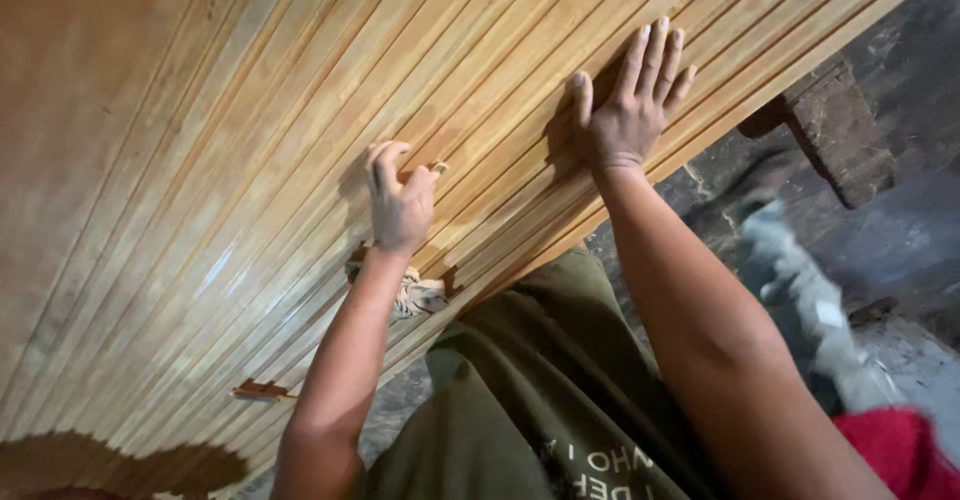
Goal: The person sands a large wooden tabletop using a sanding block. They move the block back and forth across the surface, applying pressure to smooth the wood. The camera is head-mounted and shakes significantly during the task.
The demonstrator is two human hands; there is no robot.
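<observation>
A large panel of narrow wooden slats [250, 160], yellow-brown and glossy, fills most of the head view and runs diagonally. My right hand [628, 105] lies flat on the slats near the panel's lower edge, fingers spread. My left hand [400, 195] rests further left on the slats with its fingers curled, pinching something small against the wood; what it is cannot be told. Just below that wrist sits a crumpled pale scrap [415, 295] on the panel.
A dark wooden block [835, 130] sticks out from under the panel at the right. Below lies a dusty grey floor [900, 250] with a blurred grey shape [800, 290]. A red cloth [890, 450] shows at the bottom right. Small chipped gaps [262, 391] mark the panel's edge.
</observation>
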